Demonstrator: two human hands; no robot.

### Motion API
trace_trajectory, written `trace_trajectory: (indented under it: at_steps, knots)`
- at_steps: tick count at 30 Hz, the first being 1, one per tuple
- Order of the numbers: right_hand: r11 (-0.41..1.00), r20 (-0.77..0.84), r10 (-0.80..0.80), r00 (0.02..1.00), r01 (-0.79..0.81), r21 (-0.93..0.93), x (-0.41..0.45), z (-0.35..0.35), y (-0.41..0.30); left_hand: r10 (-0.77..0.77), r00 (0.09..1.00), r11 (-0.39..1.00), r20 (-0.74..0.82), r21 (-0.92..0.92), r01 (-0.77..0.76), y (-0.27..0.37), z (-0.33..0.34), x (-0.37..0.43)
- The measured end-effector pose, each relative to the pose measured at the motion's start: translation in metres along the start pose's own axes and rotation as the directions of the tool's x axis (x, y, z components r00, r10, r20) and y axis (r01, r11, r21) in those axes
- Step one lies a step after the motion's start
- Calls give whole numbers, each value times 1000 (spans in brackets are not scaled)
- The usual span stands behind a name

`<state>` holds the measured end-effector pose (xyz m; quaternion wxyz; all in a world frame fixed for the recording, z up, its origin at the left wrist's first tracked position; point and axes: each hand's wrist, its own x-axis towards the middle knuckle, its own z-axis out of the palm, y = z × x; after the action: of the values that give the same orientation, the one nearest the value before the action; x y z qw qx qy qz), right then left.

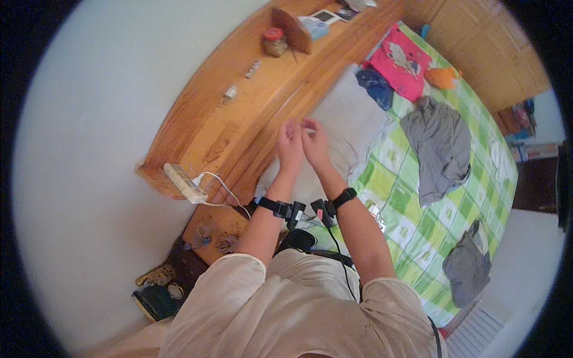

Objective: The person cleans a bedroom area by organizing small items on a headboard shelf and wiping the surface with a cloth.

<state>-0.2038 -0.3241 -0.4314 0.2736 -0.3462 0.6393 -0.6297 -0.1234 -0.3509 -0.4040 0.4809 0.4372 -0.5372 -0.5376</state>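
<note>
My left hand (290, 142) and my right hand (316, 144) are raised side by side in front of me, fingers bent and fingertips almost meeting. A small pale spot shows between them; whether it is an object I cannot tell. Below them lies a whitish pillow (349, 105) at the head of a bed, against a wooden headboard (224, 129). Each wrist wears a black strap with a small device, the left device (294, 215) and the right device (323, 214) hanging on the inner sides. A black cable (341, 257) runs down from the right one.
On the headboard ledge are a white power strip (186, 183) with a plugged-in cord and a red-lidded jar (274, 42). Grey clothing (438, 143), a pink cloth (400, 60) and a dark blue cloth (376, 87) lie across the green checked bedsheet (398, 215). A wooden nightstand (215, 228) stands left.
</note>
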Motion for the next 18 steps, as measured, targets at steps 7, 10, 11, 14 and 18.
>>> trace_trajectory:
  at_steps: [7, 10, 11, 14, 18]
  knots:
    - [998, 150, 0, 989, 9, -65, 104, 105, -18, 159, 976, 938, -146, 331, -104, 19, -87, 113]
    - [990, 194, -58, 979, 82, -118, 133, 138, -18, 309, 938, 778, -160, 609, -152, 6, -128, 146]
    - [985, 209, -87, 974, 116, -130, 143, 145, -18, 376, 913, 740, -157, 644, -194, 0, -136, 150]
    - [744, 280, -357, 891, 452, -491, 165, 157, -17, 386, 915, 614, -115, 773, -162, -2, -141, 151]
    - [716, 250, -328, 911, 412, -563, 185, 176, -13, 370, 919, 595, -136, 794, -122, -4, -142, 162]
